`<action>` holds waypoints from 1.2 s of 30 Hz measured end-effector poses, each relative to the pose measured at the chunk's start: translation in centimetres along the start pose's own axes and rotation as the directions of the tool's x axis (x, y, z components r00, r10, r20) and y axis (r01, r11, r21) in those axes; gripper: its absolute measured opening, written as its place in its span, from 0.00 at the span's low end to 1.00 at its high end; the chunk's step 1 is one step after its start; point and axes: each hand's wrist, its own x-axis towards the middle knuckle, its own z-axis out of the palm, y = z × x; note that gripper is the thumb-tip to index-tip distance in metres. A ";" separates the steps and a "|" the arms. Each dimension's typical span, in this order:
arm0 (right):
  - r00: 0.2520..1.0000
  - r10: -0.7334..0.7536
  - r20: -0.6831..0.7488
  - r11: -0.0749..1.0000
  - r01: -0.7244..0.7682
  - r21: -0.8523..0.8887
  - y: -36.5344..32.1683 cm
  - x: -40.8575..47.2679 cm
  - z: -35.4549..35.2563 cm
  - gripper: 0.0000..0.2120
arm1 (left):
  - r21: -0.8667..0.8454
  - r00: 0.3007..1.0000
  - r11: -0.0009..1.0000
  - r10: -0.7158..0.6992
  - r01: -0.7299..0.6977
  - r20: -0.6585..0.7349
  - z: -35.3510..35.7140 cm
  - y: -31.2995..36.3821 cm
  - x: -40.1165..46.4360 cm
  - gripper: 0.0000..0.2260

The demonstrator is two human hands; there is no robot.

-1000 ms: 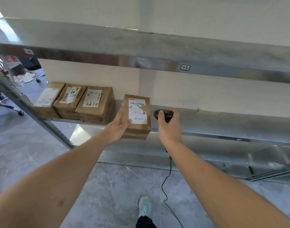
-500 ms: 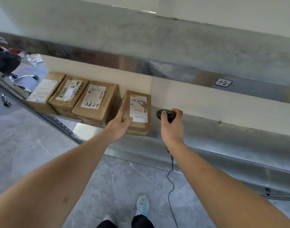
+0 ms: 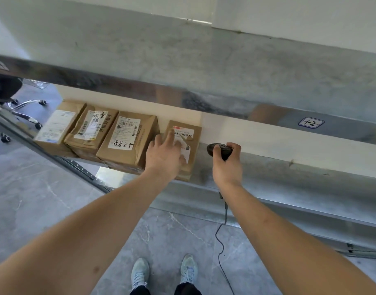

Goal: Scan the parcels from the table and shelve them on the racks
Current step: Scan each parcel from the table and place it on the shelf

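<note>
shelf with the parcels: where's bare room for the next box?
Bare shelf runs right from the fourth parcel, under the 1-2 tag; only the right hand with the scanner is there. Left end is crowded: three parcels side by side, left hand flat on the fourth.

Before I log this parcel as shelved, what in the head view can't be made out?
- Rightmost parcel: the left hand covers much of its label; the barcode is only partly seen.
- Scanner: the right hand wraps its body, hiding the trigger and scan window.
- Labels on the other three parcels: print too small, except the handwritten 8825.
- Scanner cable: leaves the bottom edge.
</note>
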 end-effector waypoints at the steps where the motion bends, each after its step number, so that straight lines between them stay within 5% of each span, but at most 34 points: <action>1: 1.000 -0.004 -0.001 1.000 0.004 0.005 -0.1 -0.1 0.2 0.18 | 0.008 0.999 0.999 0.052 -0.052 0.016 0.0 0.1 0.1 0.23; 6: 1.000 -0.004 0.003 1.000 0.004 0.020 -0.5 -0.7 0.8 0.18 | -0.076 0.953 0.967 0.253 -0.244 0.166 1.3 -0.9 0.1 0.31; 24: 1.000 0.008 -0.005 0.999 -0.008 0.031 -0.6 -1.4 1.3 0.18 | -0.046 0.978 0.994 0.104 -0.097 0.182 1.2 -2.4 -0.6 0.33; 36: 1.000 -0.007 -0.010 0.999 0.008 0.052 -0.4 -1.0 0.0 0.18 | -0.051 0.980 0.989 0.146 -0.141 0.137 -0.3 -2.0 0.0 0.33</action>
